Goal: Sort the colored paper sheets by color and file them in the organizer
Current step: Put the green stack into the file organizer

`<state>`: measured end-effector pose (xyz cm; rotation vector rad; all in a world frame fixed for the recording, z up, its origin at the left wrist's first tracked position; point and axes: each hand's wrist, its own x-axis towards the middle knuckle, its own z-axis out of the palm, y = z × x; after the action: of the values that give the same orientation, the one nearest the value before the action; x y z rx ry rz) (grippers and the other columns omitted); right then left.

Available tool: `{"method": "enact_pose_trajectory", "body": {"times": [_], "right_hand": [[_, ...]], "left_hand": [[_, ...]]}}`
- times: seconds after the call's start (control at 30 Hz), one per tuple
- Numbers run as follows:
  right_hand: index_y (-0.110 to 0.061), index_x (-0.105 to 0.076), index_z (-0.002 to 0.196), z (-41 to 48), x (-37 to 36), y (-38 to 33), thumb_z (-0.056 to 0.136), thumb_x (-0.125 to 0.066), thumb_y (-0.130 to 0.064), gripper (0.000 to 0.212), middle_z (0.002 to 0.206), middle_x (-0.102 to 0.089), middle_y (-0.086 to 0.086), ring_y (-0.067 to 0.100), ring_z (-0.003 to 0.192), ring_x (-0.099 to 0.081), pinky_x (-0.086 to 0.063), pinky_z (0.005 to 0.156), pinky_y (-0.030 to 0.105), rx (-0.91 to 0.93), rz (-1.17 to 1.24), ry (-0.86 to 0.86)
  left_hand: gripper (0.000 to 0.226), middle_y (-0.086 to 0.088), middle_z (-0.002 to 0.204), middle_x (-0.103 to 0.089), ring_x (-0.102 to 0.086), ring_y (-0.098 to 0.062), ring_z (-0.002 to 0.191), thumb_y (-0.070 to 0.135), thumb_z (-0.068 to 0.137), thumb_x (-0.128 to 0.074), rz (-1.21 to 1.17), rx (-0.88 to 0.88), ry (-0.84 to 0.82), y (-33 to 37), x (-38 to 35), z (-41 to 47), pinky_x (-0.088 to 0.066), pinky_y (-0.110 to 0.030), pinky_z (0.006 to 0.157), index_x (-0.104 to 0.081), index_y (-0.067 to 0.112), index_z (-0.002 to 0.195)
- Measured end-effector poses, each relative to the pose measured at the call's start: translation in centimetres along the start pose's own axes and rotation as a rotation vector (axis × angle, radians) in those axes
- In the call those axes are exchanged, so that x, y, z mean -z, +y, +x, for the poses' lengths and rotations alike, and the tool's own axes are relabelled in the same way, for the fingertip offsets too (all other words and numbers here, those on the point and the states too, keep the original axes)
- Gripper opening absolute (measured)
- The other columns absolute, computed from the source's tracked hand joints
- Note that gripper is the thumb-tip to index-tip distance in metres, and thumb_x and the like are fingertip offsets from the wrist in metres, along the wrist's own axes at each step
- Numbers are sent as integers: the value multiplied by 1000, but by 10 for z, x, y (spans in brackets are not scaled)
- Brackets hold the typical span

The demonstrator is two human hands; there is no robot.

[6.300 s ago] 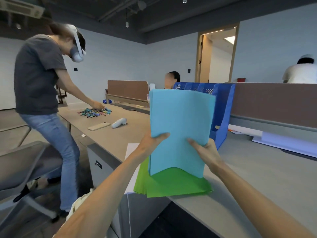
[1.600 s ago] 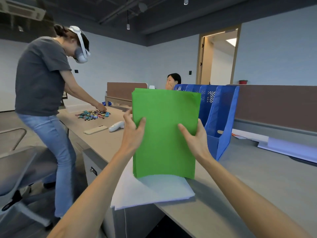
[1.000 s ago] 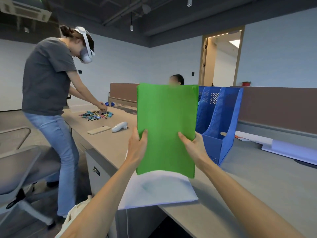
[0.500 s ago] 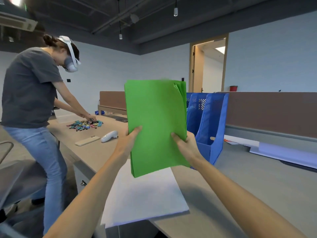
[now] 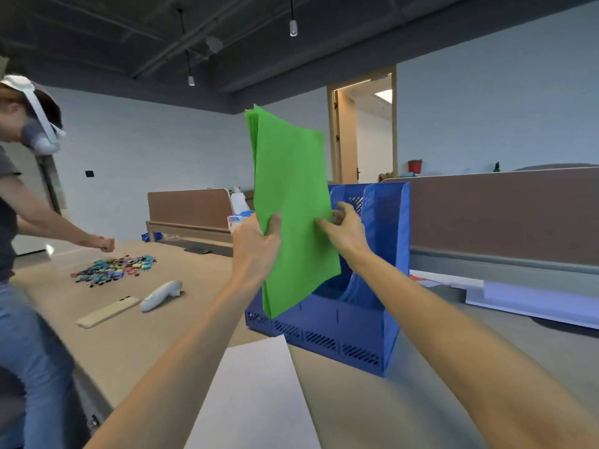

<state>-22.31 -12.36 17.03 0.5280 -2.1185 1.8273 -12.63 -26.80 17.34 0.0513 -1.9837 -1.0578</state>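
Observation:
I hold a stack of green paper sheets (image 5: 291, 202) upright and tilted in the air, its lower corner just in front of the blue organizer (image 5: 343, 322). My left hand (image 5: 256, 244) grips the stack's left edge, thumb on the front. My right hand (image 5: 343, 228) pinches the right edge, thumb on the front and fingers behind. The organizer has several upright slots; its left part is hidden by the stack. A pile of white sheets (image 5: 256, 396) lies on the desk (image 5: 372, 403) near me.
Another person (image 5: 22, 222) wearing a headset stands at the left, a fist over a heap of small coloured pieces (image 5: 113, 270). A white controller (image 5: 162, 294) and a beige flat bar (image 5: 108, 311) lie on the desk. Brown partition (image 5: 505, 218) and pale sheets (image 5: 538, 299) at right.
The green stack has risen off the white pile and moved right and forward to the organizer, turning edge-on. My view has come closer to the organizer.

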Motion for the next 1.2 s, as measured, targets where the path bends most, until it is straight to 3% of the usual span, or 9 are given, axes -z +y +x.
{"method": "enact_pose_trajectory", "body": {"times": [0.07, 0.17, 0.27, 0.37, 0.6, 0.73, 0.9, 1.0, 1.2], "right_hand": [[-14, -29, 148, 13, 0, 3, 86, -70, -31, 76, 144, -41, 5, 21, 129, -43, -38, 102, 33, 6, -52, 14], [-14, -43, 142, 23, 1, 7, 89, -66, -23, 59, 140, -48, 6, 22, 128, -46, -40, 106, 35, 47, -49, -8], [-16, -48, 137, 27, 6, 13, 92, -60, -15, 47, 133, -55, 4, 19, 121, -53, -44, 103, 35, 72, -37, -39], [-17, -49, 137, 31, 19, 18, 93, -56, -14, 45, 131, -58, 2, 16, 117, -55, -46, 100, 32, 86, -32, -32], [-19, -56, 130, 27, 39, 31, 91, -53, -10, 41, 123, -63, -5, 10, 113, -57, -45, 101, 29, 51, 28, -7], [-20, -60, 122, 23, 38, 32, 89, -51, -10, 35, 116, -66, -5, 12, 110, -59, -46, 97, 28, 43, 77, 44], [-18, -61, 118, 17, 39, 29, 90, -51, -10, 31, 114, -66, -3, 13, 108, -60, -47, 97, 30, 23, 89, 62], [-17, -60, 121, 15, 43, 25, 89, -51, -8, 34, 114, -66, -3, 11, 106, -59, -47, 97, 30, 24, 88, 80], [-16, -58, 125, 14, 53, 20, 88, -49, -4, 39, 115, -64, -5, 7, 99, -59, -50, 95, 33, 33, 57, 68]], "left_hand": [[30, -9, 73, -61, -41, -14, 51, 38, 97, -50, 7, -24, 13, -2, -15, 9, -40, -34, 57, -62, 11, 99], [23, 3, 60, -51, -40, -14, 46, 34, 99, -49, 62, -68, 22, 3, -37, 19, -34, -28, 55, -63, 16, 100], [26, -4, 76, -66, -59, -30, 63, 37, 98, -47, 109, -93, 12, 9, -62, 27, -46, -33, 61, -64, 19, 108], [30, -4, 88, -71, -66, -26, 73, 38, 98, -46, 149, -103, -11, 7, -91, 28, -54, -37, 72, -64, 19, 112], [33, -17, 92, -69, -61, -42, 88, 31, 100, -37, 373, -217, -72, -12, -139, 13, -49, -45, 74, -55, 21, 125], [33, -17, 85, -67, -59, -43, 84, 23, 97, -38, 449, -268, -72, -7, -145, 5, -40, -43, 65, -49, 24, 128], [34, -13, 85, -67, -61, -41, 83, 22, 95, -39, 445, -266, -74, -3, -146, -2, -48, -46, 70, -48, 27, 127], [27, -12, 84, -66, -60, -40, 84, 23, 96, -39, 395, -225, -60, 1, -150, -5, -46, -45, 70, -50, 24, 120], [17, -6, 68, -61, -54, -31, 63, 25, 99, -40, 220, -166, -138, -15, -159, -10, -45, -41, 55, -53, 22, 109]]}}
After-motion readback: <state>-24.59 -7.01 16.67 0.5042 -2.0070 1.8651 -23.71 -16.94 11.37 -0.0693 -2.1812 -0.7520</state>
